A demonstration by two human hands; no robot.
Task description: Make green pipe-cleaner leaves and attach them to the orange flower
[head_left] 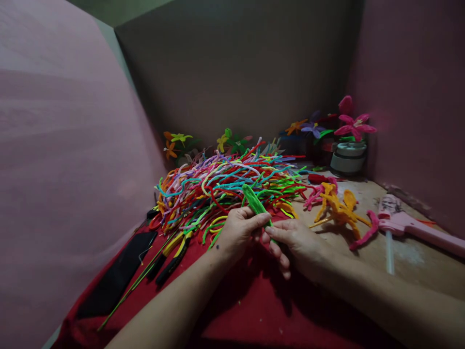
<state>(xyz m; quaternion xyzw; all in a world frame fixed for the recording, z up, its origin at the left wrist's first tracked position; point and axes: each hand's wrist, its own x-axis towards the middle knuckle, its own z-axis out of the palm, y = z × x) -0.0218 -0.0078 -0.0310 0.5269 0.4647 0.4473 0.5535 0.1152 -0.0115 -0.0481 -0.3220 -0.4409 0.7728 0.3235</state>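
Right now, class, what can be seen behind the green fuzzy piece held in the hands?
Behind the green fuzzy piece lies a multicoloured pile of fuzzy stems; farther back, a yellow flower rises above it. Whatever the piece covers cannot be seen.

We see bright green on the pipe-cleaner strip point(255, 200), and red, turquoise, lilac, pink, orange, yellow and lime mixed through our heap of pipe cleaners point(232, 182). Our cloth point(254, 315) is deep red, our plier handles point(172, 244) yellow and black. We have a golden-orange pipe-cleaner flower point(337, 210), a magenta bloom point(354, 128) with a yellowish centre, and a pale pink glue gun point(401, 224) with dark markings over white.
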